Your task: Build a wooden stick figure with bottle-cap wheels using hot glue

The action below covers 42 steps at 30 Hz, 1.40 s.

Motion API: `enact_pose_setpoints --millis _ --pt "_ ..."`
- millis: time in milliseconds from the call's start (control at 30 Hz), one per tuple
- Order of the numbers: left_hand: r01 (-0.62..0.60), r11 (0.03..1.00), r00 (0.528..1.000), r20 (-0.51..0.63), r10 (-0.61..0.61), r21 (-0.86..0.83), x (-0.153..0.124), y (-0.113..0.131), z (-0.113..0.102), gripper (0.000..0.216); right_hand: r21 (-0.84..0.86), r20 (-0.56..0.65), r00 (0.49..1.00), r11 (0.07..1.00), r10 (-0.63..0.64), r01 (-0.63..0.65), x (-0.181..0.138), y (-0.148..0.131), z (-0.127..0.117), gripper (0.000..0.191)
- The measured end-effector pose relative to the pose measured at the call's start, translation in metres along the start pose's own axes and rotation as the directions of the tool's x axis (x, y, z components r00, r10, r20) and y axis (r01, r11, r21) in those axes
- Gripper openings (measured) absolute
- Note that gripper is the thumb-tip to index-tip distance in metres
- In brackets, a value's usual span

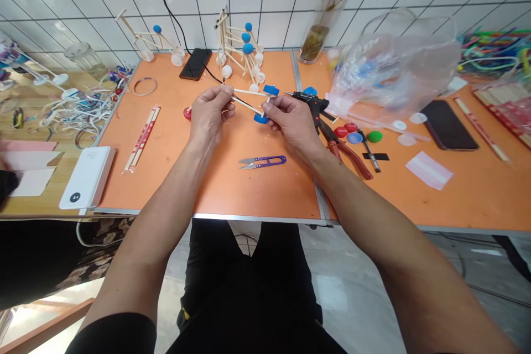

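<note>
While pinched centre-frame by left hand (211,113) and right hand (290,121), the light, likely brittle wooden-stick model with blue caps (271,90) is best held at joints

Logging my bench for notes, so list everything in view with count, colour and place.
stick-and-cap piece: one, pale sticks, blue caps, between both hands
stick models: two, pale, by wall
snips: one, purple, before hands
pliers: one, red-handled, right of right hand
glue gun: one, black, behind right hand
phones: two, black, back centre and right
power bank: one, white, far left
plastic bag: one, clear, back right
left hand: pinching sticks
right hand: holding blue cap
</note>
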<state>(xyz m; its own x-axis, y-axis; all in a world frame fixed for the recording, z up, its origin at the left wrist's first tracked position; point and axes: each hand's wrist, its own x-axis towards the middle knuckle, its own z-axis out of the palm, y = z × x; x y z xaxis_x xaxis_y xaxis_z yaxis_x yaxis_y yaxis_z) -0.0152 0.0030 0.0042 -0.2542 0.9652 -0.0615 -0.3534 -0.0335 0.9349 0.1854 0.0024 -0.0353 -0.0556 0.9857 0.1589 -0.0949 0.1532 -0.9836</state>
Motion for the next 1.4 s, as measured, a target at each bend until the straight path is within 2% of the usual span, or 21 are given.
enact_pose_setpoints --millis 233,400,867,1100,1400 --pt "0.02 1.0 1.0 0.014 -0.021 0.018 0.0 0.004 -0.002 0.045 0.016 0.016 1.0 1.0 0.012 -0.012 -0.001 -0.004 0.0 0.055" --pt "0.023 1.0 0.998 0.059 -0.024 0.015 0.007 0.002 -0.008 0.042 0.019 0.009 0.999 0.999 0.037 -0.037 -0.002 -0.007 0.0 0.045" --pt "0.091 0.996 0.994 0.06 -0.09 -0.018 0.005 0.003 -0.007 0.032 0.048 0.002 0.999 0.998 0.04 -0.04 -0.002 -0.005 -0.001 0.038" --pt "0.117 0.993 0.991 0.065 -0.114 -0.036 0.004 0.004 -0.006 0.031 0.102 -0.017 0.997 0.992 0.079 -0.077 0.0 -0.003 0.001 0.054" --pt "0.068 0.997 0.994 0.078 -0.07 0.026 0.004 0.004 -0.005 0.04 0.131 -0.031 0.997 0.989 0.077 -0.072 0.001 -0.002 0.0 0.045"
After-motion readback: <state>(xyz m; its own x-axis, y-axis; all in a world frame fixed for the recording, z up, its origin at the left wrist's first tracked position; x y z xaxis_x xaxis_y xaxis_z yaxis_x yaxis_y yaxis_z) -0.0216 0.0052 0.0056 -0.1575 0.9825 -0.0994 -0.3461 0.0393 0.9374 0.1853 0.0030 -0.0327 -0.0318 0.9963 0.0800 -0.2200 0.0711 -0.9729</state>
